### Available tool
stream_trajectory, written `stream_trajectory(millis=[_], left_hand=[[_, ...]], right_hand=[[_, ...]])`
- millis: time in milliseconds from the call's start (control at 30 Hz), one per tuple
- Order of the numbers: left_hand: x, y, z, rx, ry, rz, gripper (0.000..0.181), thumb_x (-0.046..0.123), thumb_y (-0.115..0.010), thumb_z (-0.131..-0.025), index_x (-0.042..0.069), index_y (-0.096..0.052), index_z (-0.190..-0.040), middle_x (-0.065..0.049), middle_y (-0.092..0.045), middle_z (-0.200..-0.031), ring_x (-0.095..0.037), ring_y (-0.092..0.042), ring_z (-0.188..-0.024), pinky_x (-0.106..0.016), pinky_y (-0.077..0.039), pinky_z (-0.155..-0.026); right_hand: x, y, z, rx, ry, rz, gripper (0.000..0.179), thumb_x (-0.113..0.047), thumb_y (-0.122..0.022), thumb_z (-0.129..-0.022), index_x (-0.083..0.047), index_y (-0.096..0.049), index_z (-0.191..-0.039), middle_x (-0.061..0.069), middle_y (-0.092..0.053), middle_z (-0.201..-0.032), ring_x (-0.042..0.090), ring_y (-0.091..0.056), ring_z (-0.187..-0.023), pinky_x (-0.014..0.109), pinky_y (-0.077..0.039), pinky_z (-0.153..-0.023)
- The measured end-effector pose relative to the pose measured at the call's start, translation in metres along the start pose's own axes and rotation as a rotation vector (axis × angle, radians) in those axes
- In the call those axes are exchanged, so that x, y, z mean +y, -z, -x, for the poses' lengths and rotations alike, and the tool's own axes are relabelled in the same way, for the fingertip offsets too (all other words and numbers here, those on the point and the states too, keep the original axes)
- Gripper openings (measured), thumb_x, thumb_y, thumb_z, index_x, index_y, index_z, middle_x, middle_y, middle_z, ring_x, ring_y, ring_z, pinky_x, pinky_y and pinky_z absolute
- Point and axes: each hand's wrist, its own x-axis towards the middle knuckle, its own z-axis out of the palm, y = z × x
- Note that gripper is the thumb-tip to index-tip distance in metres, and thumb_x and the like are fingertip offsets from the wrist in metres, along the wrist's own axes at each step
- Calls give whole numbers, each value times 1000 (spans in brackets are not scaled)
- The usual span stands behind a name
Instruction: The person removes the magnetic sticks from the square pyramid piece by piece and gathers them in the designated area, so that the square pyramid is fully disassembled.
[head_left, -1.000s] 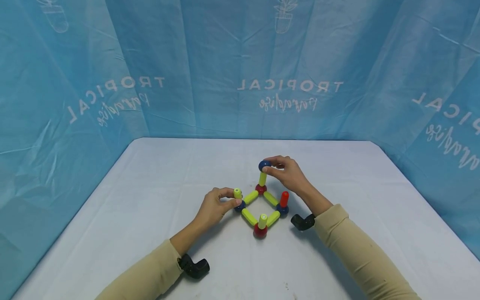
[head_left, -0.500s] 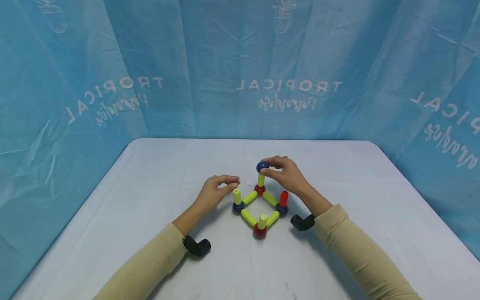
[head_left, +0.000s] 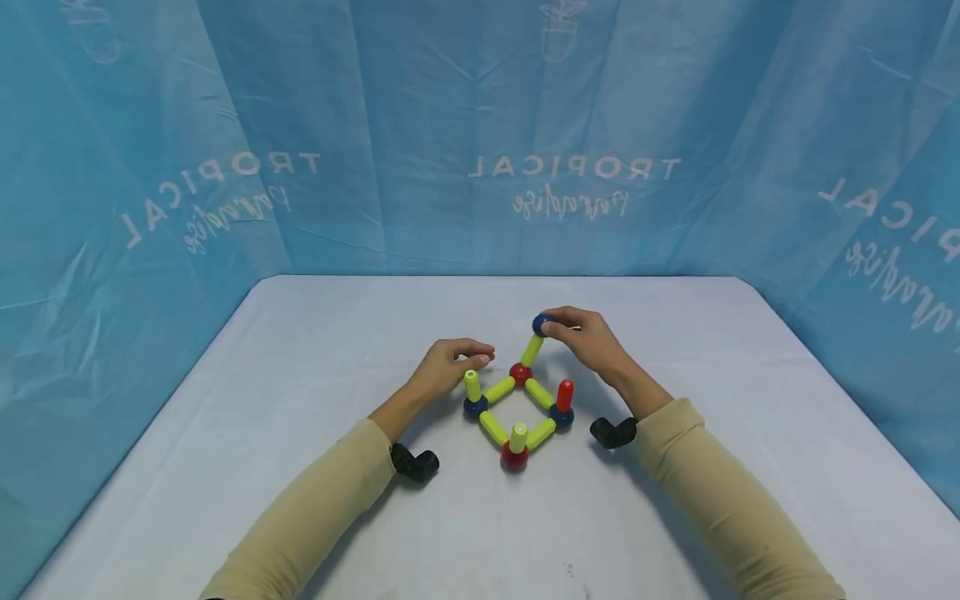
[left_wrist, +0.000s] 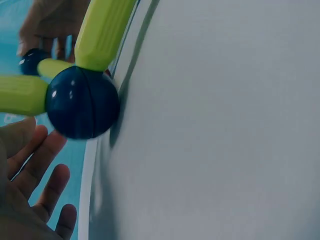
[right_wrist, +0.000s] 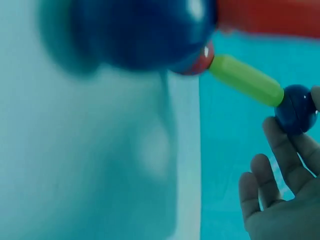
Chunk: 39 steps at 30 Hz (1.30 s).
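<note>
A blue curtain (head_left: pixel 420 100) encloses the far side and both flanks, printed in white with mirrored lettering and potted plants. Before it stands a bench (head_left: pixel 675 333) under a white cover. Two tan sleeves, the left sleeve (head_left: pixel 307 508) and the right sleeve (head_left: pixel 727 492), reach in from the near edge. A toy frame (head_left: pixel 494 428) rests around the middle of the bench, between the arms: four yellow-green sticks joined in a diamond, with a ball at each corner. The right hand (head_left: pixel 596 342) pinches a raised blue ball (head_left: pixel 542 324) between thumb and fingers, beyond the frame's far corner. The left hand (head_left: pixel 447 367) is near the frame's left corner, its fingers relaxed and parted. A black fitting is worn at each wrist: left fitting (head_left: pixel 415 463), right fitting (head_left: pixel 613 432). A leaning stick (head_left: pixel 532 351), yellow-green, joins the raised blue ball to the far red ball (head_left: pixel 521 374) and tilts to the right. A red stick (head_left: pixel 566 395) stands upright on the right blue ball (head_left: pixel 561 417). Two yellow-green sticks also stand upright: the left post (head_left: pixel 472 386) on the left blue ball (head_left: pixel 476 407), and the near post (head_left: pixel 517 437) on the near red ball (head_left: pixel 513 457).
</note>
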Motion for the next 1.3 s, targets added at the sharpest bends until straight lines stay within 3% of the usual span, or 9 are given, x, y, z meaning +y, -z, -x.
stream_trajectory(millis=[133,233,467,533,700,767,1000,1133,1300], left_hand=[[-3,6,3,38,12,35,28,26,-58,-93,14,-66,-118,1,-69,-115,-18,-55,-116,-42,-38,-100],[-3,12,5,66,2,55,29,27,-57,-94,13,-66,-118,0,-70,-114,-18,-52,-124,-46,-28,-112],[12,24,11,112,-38,46,28,27,-54,-96,13,-66,-117,-2,-69,-116,-20,-51,-125,-48,-27,-112],[22,26,14,108,-39,-19,26,28,-55,-95,16,-67,-115,-1,-68,-115,-22,-49,-125,-49,-31,-109],[51,21,29,52,-121,-343,27,34,-57,-93,19,-69,-113,0,-67,-112,-23,-51,-110,-46,-35,-97],[57,17,37,61,-151,-394,31,37,-56,-93,19,-68,-114,0,-67,-114,-22,-51,-105,-45,-34,-93],[34,12,68,170,-36,-260,42,43,-67,-84,20,-65,-119,1,-63,-118,-21,-50,-112,-44,-43,-90],[17,6,74,120,19,-334,43,43,-75,-77,20,-67,-112,0,-65,-113,-22,-51,-108,-40,-43,-85],[7,2,75,78,81,-423,27,42,-77,-74,22,-69,-91,1,-66,-103,-20,-51,-98,-36,-38,-80]], right_hand=[[16,10,-4,-5,-81,31,38,-35,-56,-93,-17,-56,-126,9,-56,-124,28,-47,-119,50,-37,-103],[29,15,-5,-30,-119,129,38,-31,-57,-91,-17,-56,-127,10,-55,-123,27,-47,-115,45,-41,-97],[42,20,-2,-86,-19,340,42,-23,-63,-86,-15,-58,-127,13,-60,-126,30,-50,-116,45,-43,-91],[43,20,0,-100,14,351,41,-21,-64,-86,-13,-59,-126,14,-61,-125,31,-50,-118,49,-41,-95],[44,17,1,-123,33,358,42,-19,-66,-85,-11,-59,-126,13,-62,-124,33,-48,-122,54,-36,-102],[45,15,2,-124,31,359,42,-19,-65,-86,-12,-59,-126,14,-62,-125,34,-47,-123,54,-36,-102],[43,15,4,-107,29,384,42,-23,-67,-85,-13,-60,-125,13,-62,-123,33,-48,-119,51,-40,-97],[43,17,4,-103,42,384,41,-21,-67,-85,-12,-60,-125,13,-63,-123,32,-48,-118,50,-40,-97],[43,13,7,-129,54,382,42,-22,-69,-84,-12,-61,-124,12,-64,-122,31,-48,-116,48,-40,-95]])
